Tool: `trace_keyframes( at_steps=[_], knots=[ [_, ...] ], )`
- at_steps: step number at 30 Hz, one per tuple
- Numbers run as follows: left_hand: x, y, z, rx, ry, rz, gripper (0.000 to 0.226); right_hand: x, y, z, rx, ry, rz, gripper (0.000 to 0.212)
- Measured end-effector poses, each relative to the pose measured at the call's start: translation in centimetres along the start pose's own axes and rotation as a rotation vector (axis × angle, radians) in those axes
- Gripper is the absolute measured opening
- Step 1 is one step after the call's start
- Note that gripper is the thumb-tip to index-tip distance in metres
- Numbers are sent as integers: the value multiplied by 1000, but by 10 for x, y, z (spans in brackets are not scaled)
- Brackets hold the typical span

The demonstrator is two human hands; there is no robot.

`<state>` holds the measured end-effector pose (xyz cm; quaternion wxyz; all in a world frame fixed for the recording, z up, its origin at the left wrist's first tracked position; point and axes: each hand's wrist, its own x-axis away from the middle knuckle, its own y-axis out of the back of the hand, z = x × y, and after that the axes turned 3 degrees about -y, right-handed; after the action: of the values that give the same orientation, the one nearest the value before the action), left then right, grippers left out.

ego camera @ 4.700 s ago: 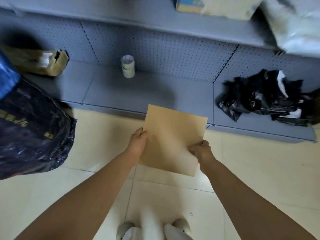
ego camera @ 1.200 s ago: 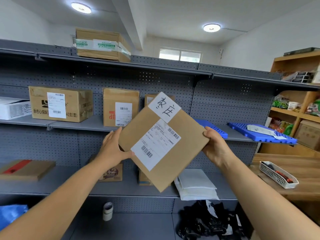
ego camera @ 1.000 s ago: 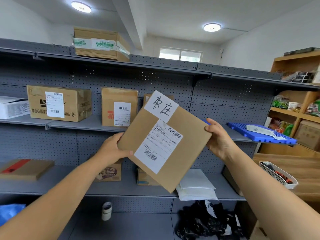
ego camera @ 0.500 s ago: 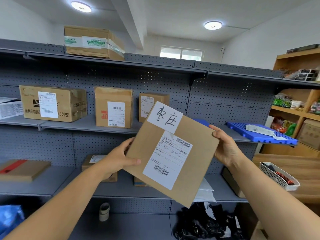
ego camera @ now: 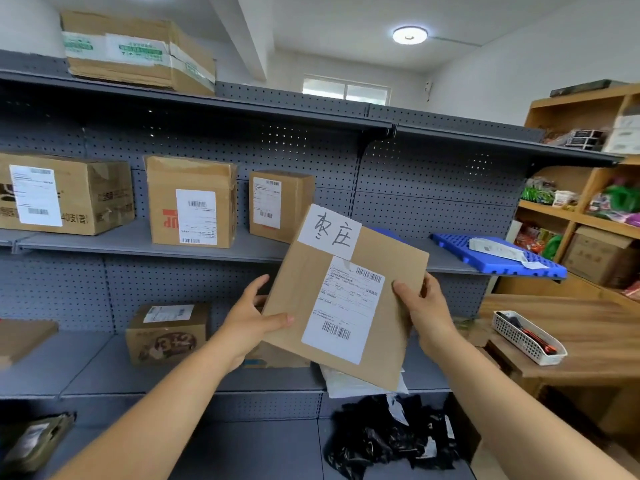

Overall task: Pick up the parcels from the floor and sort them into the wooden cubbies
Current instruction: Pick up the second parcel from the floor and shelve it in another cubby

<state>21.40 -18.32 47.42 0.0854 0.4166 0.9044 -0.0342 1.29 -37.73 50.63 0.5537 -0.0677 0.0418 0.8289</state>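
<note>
1. Change: against the view of about a second ago, the flat brown cardboard parcel (ego camera: 346, 299) is sitting lower and further right in the view, and is tilted less. The camera is also swinging right, so more of the wooden cubby unit (ego camera: 585, 188) is showing at the right edge.
2. Well before that the parcel was being held low over the floor, plain side up. Now it is being held at chest height with the labels facing the camera.
3. Meaning for the task: pickup looks done. Judging by the pose, the person is reading the label to choose a cubby; placement is not yet done.
4. Left hand (ego camera: 252, 323): gripping the parcel's left edge, thumb lying across the front face, fingers going behind the card.
5. Right hand (ego camera: 424, 306): gripping the right edge, thumb on the front beside the printed shipping label (ego camera: 346, 306), fingers wrapping behind.
6. Parcel location: in the air between both hands, in front of the grey pegboard metal shelving (ego camera: 415, 174), touching neither shelf nor cubby. A white handwritten tag (ego camera: 330, 232) is sitting at its top corner.
7. Cubbies are standing well apart to the right, beyond the wooden table (ego camera: 588, 327).
</note>
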Motion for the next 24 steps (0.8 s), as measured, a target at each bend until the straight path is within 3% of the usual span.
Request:
trace_keyframes(
  at_steps=[4,9,15,24],
  knots=[
    [-23,-10,11,52,-8,11,87,5,-6,-22,168,93,-96,55],
    [-52,-11,23,73,14,101,86,20,-12,-35,320,16,-213,64],
    [-78,-18,34,81,12,237,88,44,-22,-47,318,-49,-317,71],
    [-69,-72,51,44,-2,559,76,98,10,-60,283,-129,-642,81]
  ],
)
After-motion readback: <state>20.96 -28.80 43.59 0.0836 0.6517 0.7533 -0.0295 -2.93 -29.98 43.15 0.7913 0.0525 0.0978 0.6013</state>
